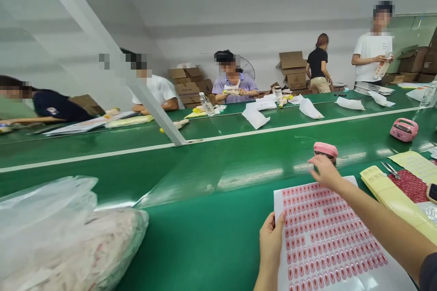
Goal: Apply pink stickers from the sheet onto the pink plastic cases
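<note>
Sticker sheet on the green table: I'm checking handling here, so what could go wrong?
The left hand pinches only the sticker sheet edge, so it might bend or slip. The right hand reaches across the far corner and might brush stickers loose. The scissors lie close by.

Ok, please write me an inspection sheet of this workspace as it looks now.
Surface: green table, glossy, with white stripes.
Job's things: white sticker sheet with rows of red stickers, lying flat.
Clutter: plastic bag at left; yellow sheets; scissors; two pink devices.
Grippers: left hand pinches the sheet's left edge; right hand rests on its top edge.
Cables: nothing seen.
Surroundings: other people working across the table; cardboard boxes by the wall.
</note>
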A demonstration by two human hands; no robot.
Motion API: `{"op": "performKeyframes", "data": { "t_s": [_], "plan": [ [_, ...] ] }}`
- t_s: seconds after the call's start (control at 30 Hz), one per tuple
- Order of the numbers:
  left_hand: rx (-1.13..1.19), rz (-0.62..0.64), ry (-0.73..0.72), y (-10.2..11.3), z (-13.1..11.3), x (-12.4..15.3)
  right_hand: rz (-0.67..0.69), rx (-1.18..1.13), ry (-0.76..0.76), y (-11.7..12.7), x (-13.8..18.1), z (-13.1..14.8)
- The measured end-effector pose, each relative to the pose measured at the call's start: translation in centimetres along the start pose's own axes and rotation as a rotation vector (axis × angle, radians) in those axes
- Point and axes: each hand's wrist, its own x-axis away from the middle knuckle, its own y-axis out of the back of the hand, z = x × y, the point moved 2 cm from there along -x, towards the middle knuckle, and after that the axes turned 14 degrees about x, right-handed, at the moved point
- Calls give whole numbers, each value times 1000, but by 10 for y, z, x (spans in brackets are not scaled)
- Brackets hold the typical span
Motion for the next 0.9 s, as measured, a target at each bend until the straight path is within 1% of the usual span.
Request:
{"op": "performKeyframes", "data": {
  "t_s": [0.07, 0.13, 0.23, 0.3, 0.43, 0.57, 0.63, 0.67, 0.73, 0.8, 0.83, 0.87, 0.9],
  "plan": [
    [19, 43, 25, -4, -5, 3, 80, -49, 143, -6, 15, 20],
    [35, 86, 54, -5, -10, 6, 136, -77, 212, -10, 27, 31],
    [78, 128, 93, -6, -15, 10, 166, -95, 258, -8, 36, 37],
    [101, 132, 95, -5, -15, 12, 174, -82, 309, -3, 40, 40],
    [83, 95, 41, -4, -12, 15, 211, -25, 370, 4, 46, 44],
    [21, 78, -24, -7, -10, 18, 222, -59, 381, 3, 48, 43],
    [-74, 62, -107, -8, -11, 21, 219, -73, 368, 3, 49, 42],
    [-149, 50, -180, -9, -12, 22, 220, -77, 360, 3, 50, 41],
    [-325, 10, -392, -9, -16, 26, 227, -83, 346, 5, 51, 41],
    [-482, -77, -628, -9, -20, 29, 233, -96, 344, 9, 52, 41],
    [-526, -122, -713, -8, -23, 31, 233, -103, 346, 11, 53, 41],
    [-536, -145, -748, -8, -24, 32, 234, -109, 350, 14, 53, 41],
    [-512, -135, -722, -8, -25, 31, 236, -113, 355, 16, 54, 41]
  ]
}}
